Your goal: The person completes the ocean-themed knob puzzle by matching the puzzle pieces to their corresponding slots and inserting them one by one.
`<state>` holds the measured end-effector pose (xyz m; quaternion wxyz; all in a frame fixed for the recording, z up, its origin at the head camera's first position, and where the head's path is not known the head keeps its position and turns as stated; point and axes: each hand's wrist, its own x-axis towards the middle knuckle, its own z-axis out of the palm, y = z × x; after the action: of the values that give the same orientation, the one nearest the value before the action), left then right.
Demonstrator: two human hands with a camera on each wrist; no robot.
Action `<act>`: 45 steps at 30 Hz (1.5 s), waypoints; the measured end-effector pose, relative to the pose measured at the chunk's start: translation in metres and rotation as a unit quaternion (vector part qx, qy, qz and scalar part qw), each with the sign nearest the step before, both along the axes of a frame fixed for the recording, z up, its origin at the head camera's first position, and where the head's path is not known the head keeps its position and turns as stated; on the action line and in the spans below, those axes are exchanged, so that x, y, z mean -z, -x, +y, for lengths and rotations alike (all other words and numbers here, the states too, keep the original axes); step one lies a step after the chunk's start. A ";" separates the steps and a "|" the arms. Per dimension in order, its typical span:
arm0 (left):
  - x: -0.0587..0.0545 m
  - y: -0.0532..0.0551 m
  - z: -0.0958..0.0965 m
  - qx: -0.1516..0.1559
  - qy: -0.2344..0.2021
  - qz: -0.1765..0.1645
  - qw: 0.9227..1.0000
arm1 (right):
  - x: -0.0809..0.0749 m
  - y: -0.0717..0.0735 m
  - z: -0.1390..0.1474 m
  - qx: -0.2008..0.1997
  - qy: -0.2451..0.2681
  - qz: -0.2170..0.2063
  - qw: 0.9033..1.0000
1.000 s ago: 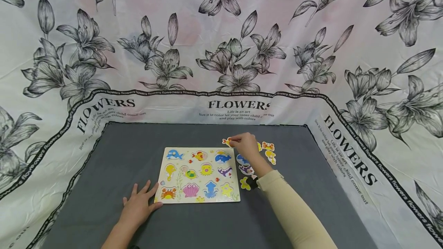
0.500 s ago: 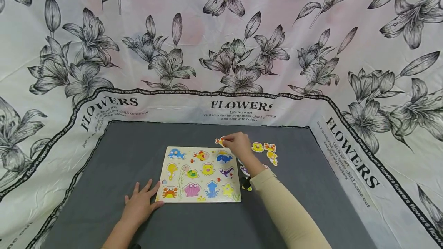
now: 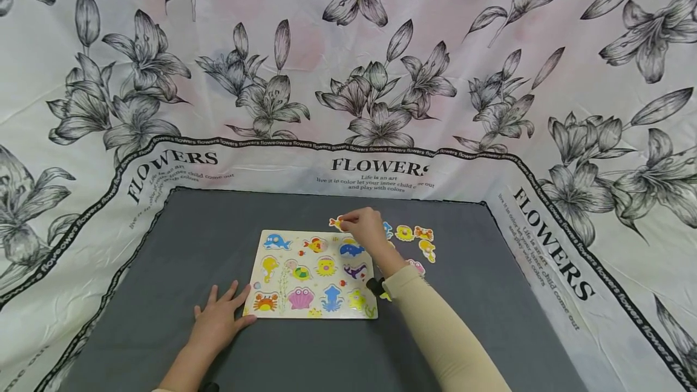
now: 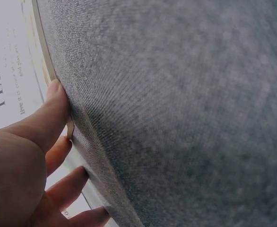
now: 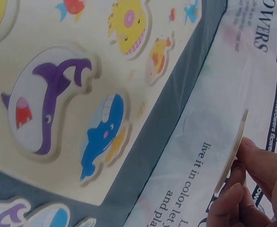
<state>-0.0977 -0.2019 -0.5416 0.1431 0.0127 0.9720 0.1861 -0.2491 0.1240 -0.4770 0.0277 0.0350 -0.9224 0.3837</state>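
Observation:
A pale puzzle board (image 3: 288, 314) with sea-animal pictures lies on the grey cloth. My left hand (image 3: 218, 319) rests at its lower left corner, fingers spread, with thumb and index fingertip at the edge. In the left wrist view the thumb (image 4: 53, 111) lies along the board's side. Just beyond the far edge, my right hand (image 3: 365, 228) pinches a fish puzzle piece (image 3: 334, 222) with an orange-red tail. The right wrist view shows this thin piece (image 5: 232, 156) edge-on between thumb and fingers, above the surface. A printed fish (image 3: 314, 245) sits in the board's top row.
Right of the board lie loose pieces: a yellow octopus (image 3: 405, 233), a crab (image 3: 423, 233), a yellow seahorse (image 3: 427, 250) and a pink piece (image 3: 416, 267). An orca piece (image 5: 6, 215) lies beside the board. White flower-printed fabric (image 3: 261, 165) borders the grey cloth (image 3: 305, 356).
My right hand has moved left along the board's far edge with the fish piece, uncovering loose pieces behind it. My left hand keeps its place at the corner.

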 end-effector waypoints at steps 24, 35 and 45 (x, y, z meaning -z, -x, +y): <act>-0.002 -0.004 0.001 0.000 -0.005 0.028 1.000 | 0.002 0.004 -0.032 -0.029 0.006 -0.015 0.999; 0.000 -0.005 -0.001 -0.011 -0.001 0.024 1.000 | 0.008 0.006 -0.048 -0.026 -0.005 -0.031 0.999; 0.000 -0.003 0.000 -0.006 0.002 0.030 1.000 | 0.022 0.010 -0.055 -0.018 -0.007 -0.060 0.998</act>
<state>-0.0945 -0.2018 -0.5412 0.1129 0.0125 0.9763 0.1845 -0.2587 0.0687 -0.4993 -0.0350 0.0284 -0.9243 0.3790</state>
